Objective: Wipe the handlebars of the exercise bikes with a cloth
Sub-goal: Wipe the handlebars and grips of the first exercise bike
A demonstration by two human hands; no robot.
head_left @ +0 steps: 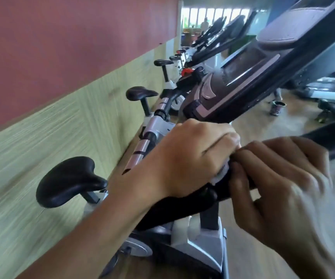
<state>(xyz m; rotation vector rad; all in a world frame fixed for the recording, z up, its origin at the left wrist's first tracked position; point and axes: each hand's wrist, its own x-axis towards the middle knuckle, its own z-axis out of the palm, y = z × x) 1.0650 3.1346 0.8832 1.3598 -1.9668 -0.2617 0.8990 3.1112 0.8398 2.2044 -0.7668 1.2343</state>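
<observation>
gripping entry: left hand (190, 158) curled over white cloth (222, 174) on black handlebar (182, 206), right hand (279, 178) curled round same bar just beside, bar running left-low to right-high.

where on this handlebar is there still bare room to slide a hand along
Free: the black bar running right of the right hand, and the curved stretch below the left hand, toward the stem. Crowded: the middle, where both hands grip side by side over the white cloth, with the console close above.
</observation>
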